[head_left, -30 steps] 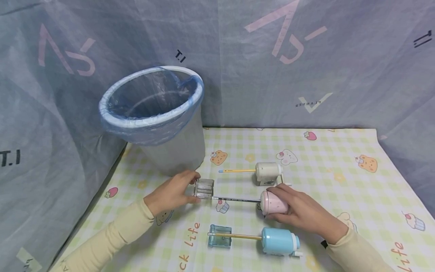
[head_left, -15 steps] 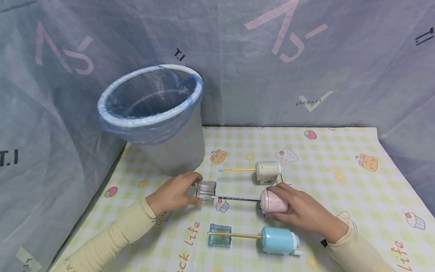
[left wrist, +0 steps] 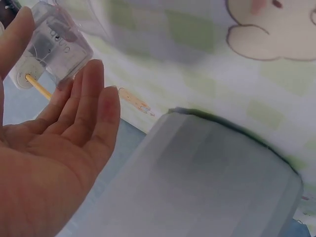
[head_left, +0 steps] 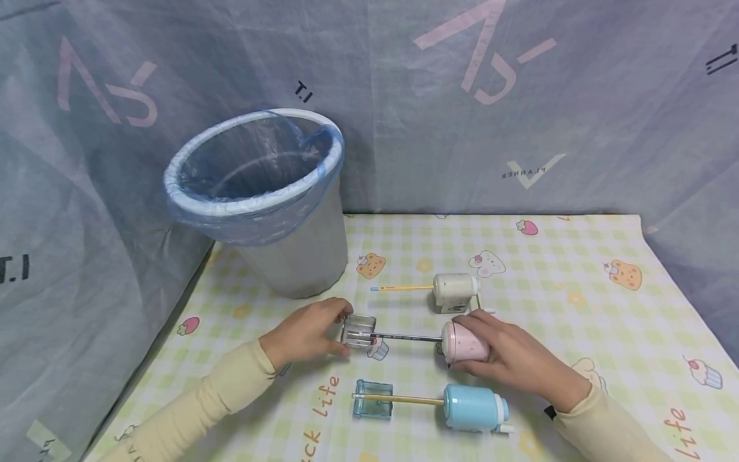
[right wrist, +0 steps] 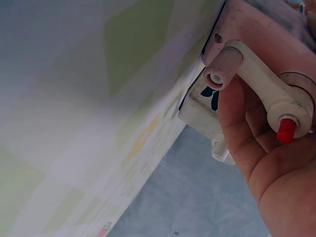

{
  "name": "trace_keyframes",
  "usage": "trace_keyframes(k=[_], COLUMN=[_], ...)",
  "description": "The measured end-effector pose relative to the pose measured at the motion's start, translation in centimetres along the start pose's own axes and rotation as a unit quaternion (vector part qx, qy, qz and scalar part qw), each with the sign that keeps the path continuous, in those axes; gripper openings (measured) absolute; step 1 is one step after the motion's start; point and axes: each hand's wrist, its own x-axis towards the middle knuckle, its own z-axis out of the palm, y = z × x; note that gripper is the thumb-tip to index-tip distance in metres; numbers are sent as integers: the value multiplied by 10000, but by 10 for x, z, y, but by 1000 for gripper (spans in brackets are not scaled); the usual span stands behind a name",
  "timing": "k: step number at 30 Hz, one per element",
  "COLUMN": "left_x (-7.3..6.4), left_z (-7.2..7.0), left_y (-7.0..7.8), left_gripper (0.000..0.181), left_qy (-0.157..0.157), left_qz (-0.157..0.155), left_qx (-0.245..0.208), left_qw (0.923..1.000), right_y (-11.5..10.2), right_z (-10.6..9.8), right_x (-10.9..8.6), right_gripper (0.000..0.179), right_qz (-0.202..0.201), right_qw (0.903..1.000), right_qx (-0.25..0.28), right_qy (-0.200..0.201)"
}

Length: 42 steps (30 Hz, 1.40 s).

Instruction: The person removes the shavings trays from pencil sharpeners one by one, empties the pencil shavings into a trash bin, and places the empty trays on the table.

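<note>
My left hand pinches a clear grey plastic shavings drawer between thumb and fingertips; in the left wrist view this drawer looks see-through. The rear end of a black pencil overlaps the drawer in the head view. Its other end sits in the front of a pink pencil sharpener, lying level. My right hand grips that sharpener's body from behind. In the right wrist view its cream crank handle with a red tip sticks out past my fingers.
Nearer me lies a blue sharpener holding a pencil, whose end crosses over a blue drawer. Beyond the pink one stands a cream sharpener with a yellow pencil. A lined waste bin stands at back left.
My left hand has moved the clear drawer to the right, from beside the black pencil's end to where the two overlap. The right hand has stayed on the pink sharpener.
</note>
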Motion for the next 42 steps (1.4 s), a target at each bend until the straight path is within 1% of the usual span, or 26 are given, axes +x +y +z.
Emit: trace_keyframes(k=[10,14,18,26,30,34,38,42], left_x=[6,7,8,9,9,9,7,6], left_z=[8,10,11,15,18,20,20,19], left_y=[6,8,9,10,10,9,8,7], left_gripper=[63,63,62,64,63,62,63,63], left_qy=[-157,-132,-92,-89,-151,-218,-209,-233], left_qz=[4,-29,3,112,67,-54,-164,-190], left_qx=[-83,-168,-249,-196,-187,-163,-172,-206], left_qw=[9998,9998,9996,9997,9997,9996,9995,9993], right_y=[2,3,2,2,2,2,2,2], right_z=[1,1,1,1,1,1,1,0], right_x=[0,0,1,0,0,1,1,0], right_gripper=[59,58,58,57,58,59,58,58], right_qz=[-32,-53,-57,-37,-28,-30,-26,-21], right_qw=[10000,10000,10000,10000,10000,10000,10000,10000], right_qx=[-8,-11,17,7,11,6,7,32], right_qy=[13,15,11,9,6,9,14,13])
